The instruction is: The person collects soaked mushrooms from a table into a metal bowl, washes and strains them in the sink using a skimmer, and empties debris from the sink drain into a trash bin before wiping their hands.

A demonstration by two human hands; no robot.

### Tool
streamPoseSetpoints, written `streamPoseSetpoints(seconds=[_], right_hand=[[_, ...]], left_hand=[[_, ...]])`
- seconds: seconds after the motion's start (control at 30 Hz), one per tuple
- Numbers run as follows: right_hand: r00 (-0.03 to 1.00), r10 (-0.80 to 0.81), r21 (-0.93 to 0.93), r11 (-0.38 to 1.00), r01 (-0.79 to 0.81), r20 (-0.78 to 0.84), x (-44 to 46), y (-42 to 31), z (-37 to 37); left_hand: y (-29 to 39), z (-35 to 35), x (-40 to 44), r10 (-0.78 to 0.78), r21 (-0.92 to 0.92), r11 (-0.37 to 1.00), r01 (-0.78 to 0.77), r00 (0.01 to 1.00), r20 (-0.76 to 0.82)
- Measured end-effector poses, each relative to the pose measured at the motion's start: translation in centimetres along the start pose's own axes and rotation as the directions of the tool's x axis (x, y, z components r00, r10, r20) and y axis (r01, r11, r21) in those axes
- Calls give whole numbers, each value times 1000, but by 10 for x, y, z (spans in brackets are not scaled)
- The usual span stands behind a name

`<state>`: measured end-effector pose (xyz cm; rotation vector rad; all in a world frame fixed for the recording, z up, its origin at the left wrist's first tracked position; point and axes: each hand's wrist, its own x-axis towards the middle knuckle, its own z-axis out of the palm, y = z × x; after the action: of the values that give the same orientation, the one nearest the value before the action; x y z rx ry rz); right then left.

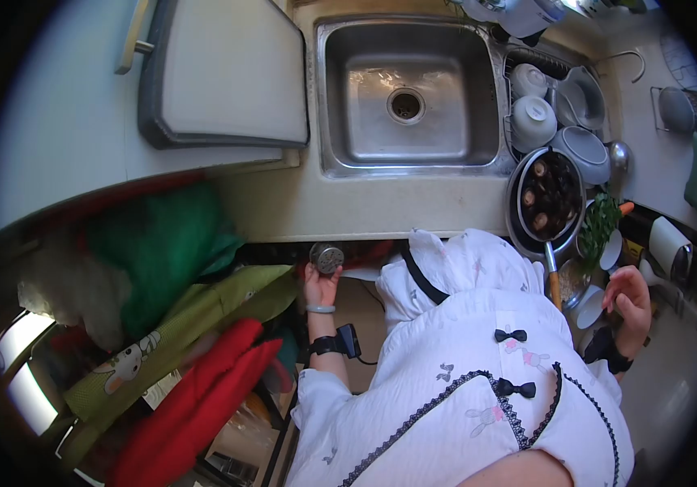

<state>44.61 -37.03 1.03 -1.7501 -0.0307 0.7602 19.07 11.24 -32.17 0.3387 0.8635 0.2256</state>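
Note:
My left hand (321, 287) is below the counter's front edge. Its fingers are closed around a small round silvery container (327, 259) with a speckled round face; its exact kind is unclear. On the right, my right hand (629, 297) is raised with loosely curled fingers apart, and nothing shows in it. Near that hand are small white bowls (586, 308) and a bunch of green leaves (600, 223). A pan (551, 236) of dark mushrooms (540, 193) sits at the right of the counter, its wooden handle (555, 290) pointing towards me.
A steel sink (357, 152) is set in the counter (381, 203). To its right a rack holds white bowls (533, 120); a ladle (620, 157) lies beside it. At left, a large pale board-like panel (231, 73), a green bag (166, 252) and red cloth (194, 406) crowd the space.

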Motion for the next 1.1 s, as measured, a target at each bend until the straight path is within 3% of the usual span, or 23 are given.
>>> streamPoseSetpoints(seconds=[0.03,0.1,0.3,0.33,0.5,0.57,0.63,0.7,0.77,0.8,0.83,0.9,0.93,1.0,1.1], right_hand=[[1000,-2,4,1000,2,7,-1,1,-1],[1000,-8,11,1000,8,16,2,1,0],[1000,0,70,998,-1,14,1,7,-2],[1000,10,68,998,-10,-7,0,3,0],[999,8,83,997,-4,-51,-6,1,-2],[997,30,107,994,-22,-66,-7,-1,0],[996,37,130,991,-26,-84,-5,1,2],[992,45,156,987,-27,-116,-6,4,4],[989,67,195,980,-41,-131,-6,4,4],[989,72,201,978,-45,-130,-8,6,2],[986,67,208,977,-34,-154,-11,7,1],[979,75,230,973,-30,-189,-18,11,0],[973,71,237,971,-18,-219,-23,10,2],[932,129,204,977,-61,-338,-37,7,7],[872,218,256,960,-112,-437,-65,10,11]], left_hand=[[-1,-4,-1,-7,3,1000,7,1000,-4],[0,-7,2,-76,11,997,81,970,-233],[-1,4,0,-91,43,994,101,978,-188],[2,7,-2,-106,48,993,108,993,-49],[39,95,-34,-229,228,949,216,973,30],[52,136,-33,-226,333,929,164,962,157],[54,186,-15,-165,521,853,12,955,248],[39,230,18,-101,759,629,-168,950,295],[12,255,78,-36,839,371,-397,897,441],[-2,277,100,-3,831,90,-549,834,551],[-15,298,120,-7,736,-201,-646,752,659],[-44,314,172,-148,445,-553,-705,608,780],[-57,313,195,-170,421,-546,-724,588,791],[-86,313,246,-337,363,-727,-583,763,552],[-113,296,288,-367,331,-730,-598,751,549]])
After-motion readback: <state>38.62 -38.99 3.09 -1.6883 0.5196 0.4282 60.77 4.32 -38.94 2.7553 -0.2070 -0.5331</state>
